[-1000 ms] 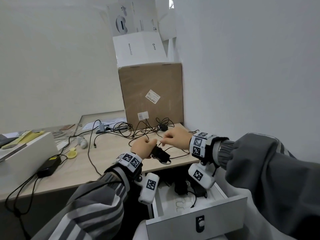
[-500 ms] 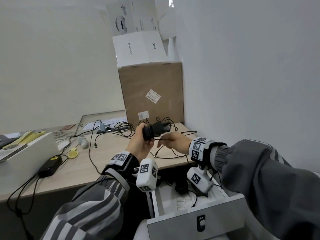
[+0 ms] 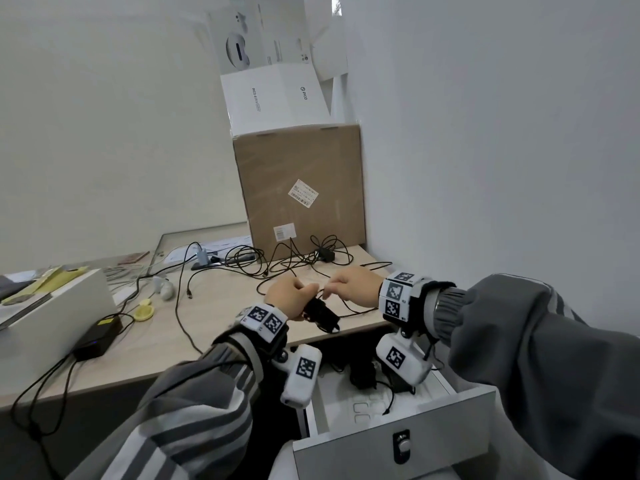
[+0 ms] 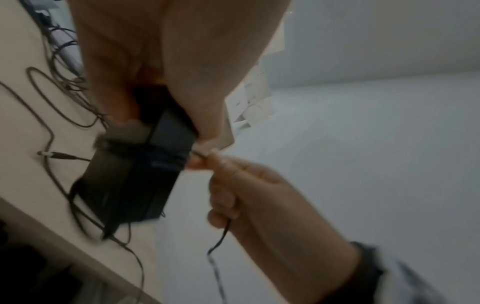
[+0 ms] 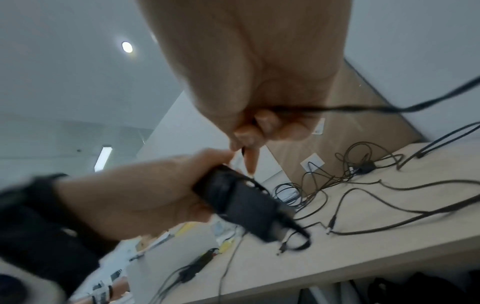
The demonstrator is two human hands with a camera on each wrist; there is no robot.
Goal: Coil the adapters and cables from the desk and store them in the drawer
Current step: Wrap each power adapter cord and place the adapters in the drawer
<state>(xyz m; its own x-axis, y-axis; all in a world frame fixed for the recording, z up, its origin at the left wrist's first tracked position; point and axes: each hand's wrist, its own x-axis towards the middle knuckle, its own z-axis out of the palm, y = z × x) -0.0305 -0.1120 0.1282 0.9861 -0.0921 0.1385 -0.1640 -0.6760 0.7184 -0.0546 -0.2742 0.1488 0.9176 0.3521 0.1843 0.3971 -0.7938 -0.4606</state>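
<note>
Left hand [image 4: 166, 61] gripping black power adapter [image 4: 140, 170] above desk [image 4: 23, 115], right hand [image 4: 262, 197] pinching its thin cable [image 4: 221, 238], loose cables [image 4: 46, 107] beneath.

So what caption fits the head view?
Left hand grips adapter; right hand pinches its cable above drawer.

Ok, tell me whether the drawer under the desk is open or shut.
Open. In the head view the drawer is pulled out below the desk edge, its white inside exposed, with black coiled adapters already lying in it.
</note>
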